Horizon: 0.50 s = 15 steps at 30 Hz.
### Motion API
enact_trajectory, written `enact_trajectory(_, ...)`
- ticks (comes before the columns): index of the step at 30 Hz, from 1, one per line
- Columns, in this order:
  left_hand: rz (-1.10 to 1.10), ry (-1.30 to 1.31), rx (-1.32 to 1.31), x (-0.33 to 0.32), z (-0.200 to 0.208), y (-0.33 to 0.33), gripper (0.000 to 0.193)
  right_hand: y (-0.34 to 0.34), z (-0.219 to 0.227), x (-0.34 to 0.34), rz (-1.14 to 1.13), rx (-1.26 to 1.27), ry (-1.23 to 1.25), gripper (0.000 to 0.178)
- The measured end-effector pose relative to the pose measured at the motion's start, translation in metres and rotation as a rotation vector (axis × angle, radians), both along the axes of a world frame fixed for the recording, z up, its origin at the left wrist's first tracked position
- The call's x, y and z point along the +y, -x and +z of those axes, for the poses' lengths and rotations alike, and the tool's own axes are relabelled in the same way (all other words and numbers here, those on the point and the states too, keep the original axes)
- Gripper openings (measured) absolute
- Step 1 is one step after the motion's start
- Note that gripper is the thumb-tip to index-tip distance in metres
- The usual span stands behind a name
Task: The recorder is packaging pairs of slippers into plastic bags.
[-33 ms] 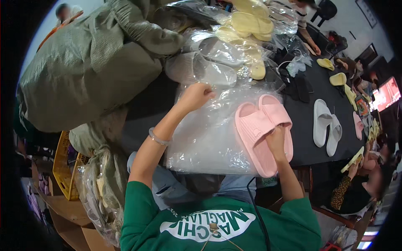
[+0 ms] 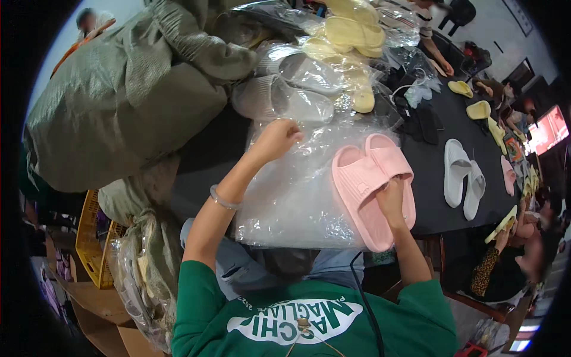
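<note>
My right hand (image 2: 391,199) is closed on a pair of pink slide slippers (image 2: 364,199), its fingers tucked in at the strap of the right-hand one. The pair lies tilted, toes and heels side by side, over the right part of a stack of clear plastic bags (image 2: 279,208). Near the far edge of that stack my left hand (image 2: 278,140) is curled, fingertips pinched together at the clear film. What exactly lies between those fingertips is hard to see. Just beyond my left hand are grey slippers (image 2: 279,101) wrapped in clear plastic.
A big grey-green woven sack (image 2: 131,113) stands at left, above a yellow crate (image 2: 92,238). Bagged yellow slippers (image 2: 354,35) are piled at the back. White slippers (image 2: 464,178) lie at right on the black table (image 2: 431,214). Other people work along the table's right side.
</note>
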State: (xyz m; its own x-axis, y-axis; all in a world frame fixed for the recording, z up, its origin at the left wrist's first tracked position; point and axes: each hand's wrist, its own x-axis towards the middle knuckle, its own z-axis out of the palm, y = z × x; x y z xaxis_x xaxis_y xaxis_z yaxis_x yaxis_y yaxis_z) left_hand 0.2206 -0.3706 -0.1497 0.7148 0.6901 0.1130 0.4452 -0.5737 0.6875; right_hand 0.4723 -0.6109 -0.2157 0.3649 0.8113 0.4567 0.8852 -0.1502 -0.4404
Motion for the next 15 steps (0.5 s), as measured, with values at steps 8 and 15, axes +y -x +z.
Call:
enact_trajectory(8,-0.344,0.024,-0.129,-0.019,-0.011,0.000,0.030,0.017,0.022,0.000,-0.011,0.027,0.006,0.045)
enact_trajectory(15,-0.326,-0.466,0.066,-0.050,-0.010,0.000,0.014,0.015,0.015,0.000,-0.022,0.076,-0.001,0.042)
